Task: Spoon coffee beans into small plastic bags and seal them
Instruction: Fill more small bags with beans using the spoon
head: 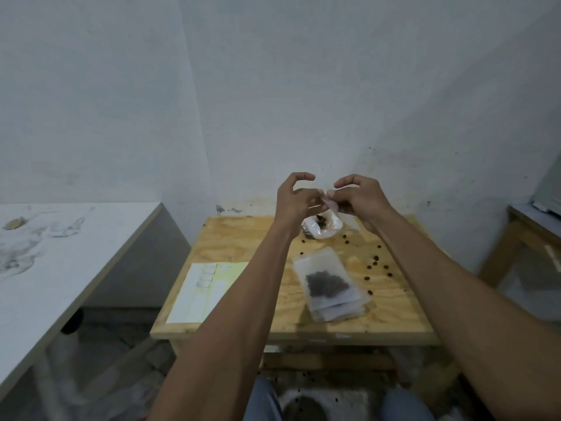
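Both hands' fingers — left hand [296, 202], right hand [361, 199] — pinch a small clear plastic bag [332, 205], crumpled between them.

No text, label, brand, number or sign can be read anywhere in this view. The flat white and pale yellow sheet of paper [209, 290] lying on the light plywood table [243, 238] carries only faint pale patches, too blurred to tell as writing. The clear plastic bags [331, 287] stacked on the table show no print.
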`<state>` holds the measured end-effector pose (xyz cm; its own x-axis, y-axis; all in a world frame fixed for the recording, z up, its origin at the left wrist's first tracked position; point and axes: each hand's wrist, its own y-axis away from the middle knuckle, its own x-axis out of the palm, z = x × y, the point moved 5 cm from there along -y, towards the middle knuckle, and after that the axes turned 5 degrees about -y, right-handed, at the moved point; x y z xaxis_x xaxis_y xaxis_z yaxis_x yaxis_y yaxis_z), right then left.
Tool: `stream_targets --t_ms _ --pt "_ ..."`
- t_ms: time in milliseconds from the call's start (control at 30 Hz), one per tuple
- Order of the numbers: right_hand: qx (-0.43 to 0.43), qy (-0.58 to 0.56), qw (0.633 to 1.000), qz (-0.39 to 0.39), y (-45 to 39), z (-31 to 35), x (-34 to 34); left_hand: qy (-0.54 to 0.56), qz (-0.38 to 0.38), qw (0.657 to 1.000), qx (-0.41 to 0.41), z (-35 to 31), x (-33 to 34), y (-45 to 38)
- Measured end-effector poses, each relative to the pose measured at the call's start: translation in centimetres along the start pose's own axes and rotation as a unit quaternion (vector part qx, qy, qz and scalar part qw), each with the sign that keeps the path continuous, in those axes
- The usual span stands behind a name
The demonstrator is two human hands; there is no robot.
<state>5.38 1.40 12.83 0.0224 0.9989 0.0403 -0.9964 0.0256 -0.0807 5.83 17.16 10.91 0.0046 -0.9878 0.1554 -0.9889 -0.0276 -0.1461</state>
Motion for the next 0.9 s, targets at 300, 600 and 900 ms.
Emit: stream_targets --t_ms 300,600,900 --pt "-0.207 0.3 0.93 -0.052 0.4 1.6 1.6 -0.132 -0.087 0.987 -0.026 -0.9 0.7 -0.8" --pt "-0.156 0.356 0.921 -0.016 -0.6 2.7 2.0 -0.109 -0.08 0.991 0.0 -1.2 1.3 -0.7" --pt "-0.15 0.37 0.915 -0.057 -0.7 1.3 1.0 -0.249 -0.063 0.963 0.083 -0.8 1.6 -0.8"
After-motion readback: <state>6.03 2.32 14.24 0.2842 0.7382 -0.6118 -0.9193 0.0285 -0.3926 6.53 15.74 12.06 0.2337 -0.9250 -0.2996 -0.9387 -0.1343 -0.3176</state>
